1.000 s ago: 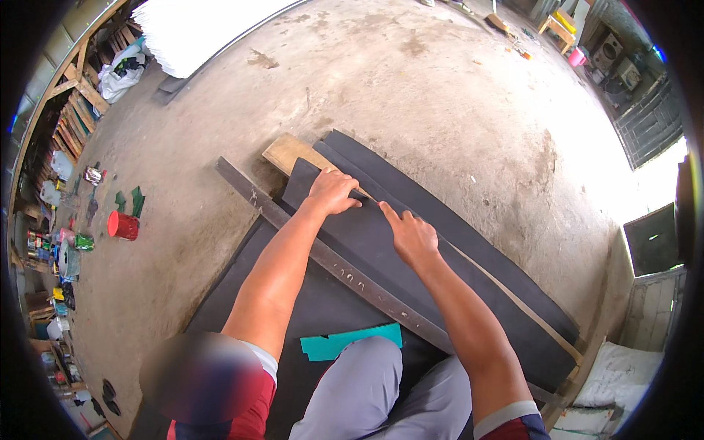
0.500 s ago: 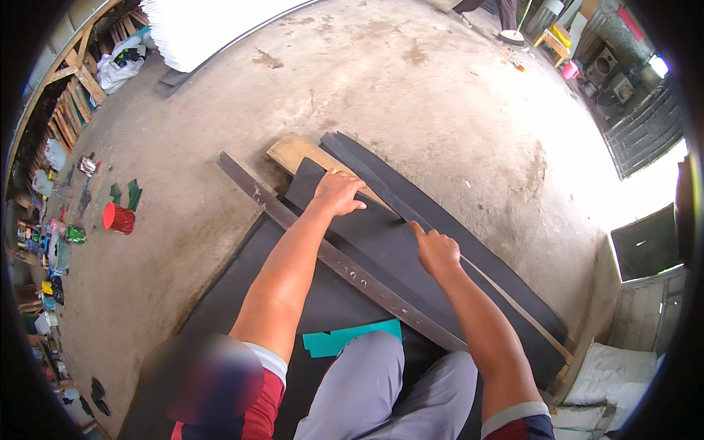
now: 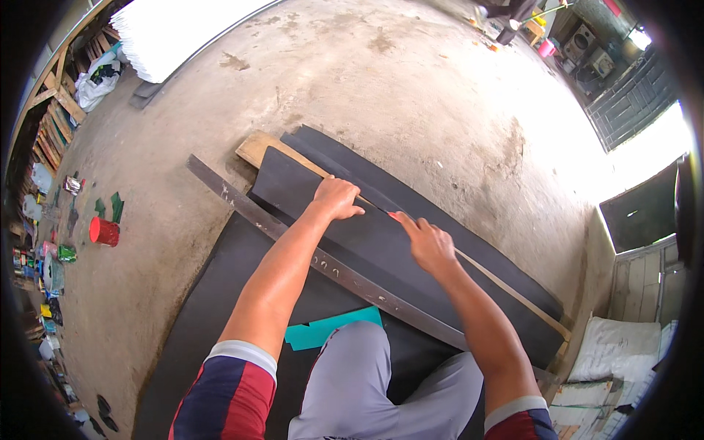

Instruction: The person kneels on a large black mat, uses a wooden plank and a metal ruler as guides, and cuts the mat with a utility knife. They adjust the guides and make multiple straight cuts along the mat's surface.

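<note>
A large black sheet (image 3: 352, 238), rubbery in look, lies in layers on the floor before my knees, with a pale wooden board (image 3: 258, 149) partly under its far edge. My left hand (image 3: 338, 199) presses on the sheet beside the board's edge, thumb apart from the fingers. Closed round a thin-bladed knife with a red handle (image 3: 394, 215), my right hand (image 3: 433, 246) is just right of the left. The blade meets the sheet along the board; its tip is hard to make out. A long dark metal straightedge (image 3: 345, 275) lies diagonally across the sheet, under my forearms.
A teal offcut (image 3: 323, 334) lies by my knee. To the left are a red container (image 3: 104, 232), green scraps (image 3: 117, 207) and cluttered shelving. A white stack (image 3: 165, 40) stands at the far left, white sacks (image 3: 614, 348) at the right. A person (image 3: 517, 15) is far off.
My right hand has moved with the knife up and left along the board, closer to my left hand. The whole view has shifted somewhat. The far person has changed posture.
</note>
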`<state>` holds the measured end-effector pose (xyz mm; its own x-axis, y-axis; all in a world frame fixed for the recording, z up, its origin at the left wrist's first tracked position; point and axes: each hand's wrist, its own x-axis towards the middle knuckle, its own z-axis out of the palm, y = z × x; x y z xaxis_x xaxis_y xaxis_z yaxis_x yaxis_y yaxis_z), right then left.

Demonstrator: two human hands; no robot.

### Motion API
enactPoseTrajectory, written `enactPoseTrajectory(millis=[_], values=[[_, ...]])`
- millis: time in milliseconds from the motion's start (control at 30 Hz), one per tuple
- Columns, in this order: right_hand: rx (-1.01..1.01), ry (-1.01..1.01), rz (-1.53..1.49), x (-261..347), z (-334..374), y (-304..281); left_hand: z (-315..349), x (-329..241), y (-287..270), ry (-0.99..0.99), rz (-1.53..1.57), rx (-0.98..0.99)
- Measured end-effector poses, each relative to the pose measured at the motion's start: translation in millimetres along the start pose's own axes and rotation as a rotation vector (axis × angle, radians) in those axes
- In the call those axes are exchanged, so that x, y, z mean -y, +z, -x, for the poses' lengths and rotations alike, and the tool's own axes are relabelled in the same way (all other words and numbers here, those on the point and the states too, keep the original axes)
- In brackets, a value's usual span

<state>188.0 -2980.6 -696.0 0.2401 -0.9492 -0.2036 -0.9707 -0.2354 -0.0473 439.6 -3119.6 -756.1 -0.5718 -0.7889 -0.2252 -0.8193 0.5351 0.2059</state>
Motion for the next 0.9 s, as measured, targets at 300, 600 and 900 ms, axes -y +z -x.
enactPoseTrajectory(millis=[300, 600, 900], values=[[0.005, -0.035, 0.02, 20.1, -20.4, 11.9, 8.1, -5.0, 8.8, 0.001, -0.011, -0.128], [0.105, 0.069, 0.099, 29.7, -21.6, 4.4, 18.9, -9.8, 0.0, 0.0, 0.027, -0.123], [0.285, 0.151, 0.217, -57.1, 51.8, 20.2, 19.9, -7.1, 0.7, -0.015, 0.002, -0.14]])
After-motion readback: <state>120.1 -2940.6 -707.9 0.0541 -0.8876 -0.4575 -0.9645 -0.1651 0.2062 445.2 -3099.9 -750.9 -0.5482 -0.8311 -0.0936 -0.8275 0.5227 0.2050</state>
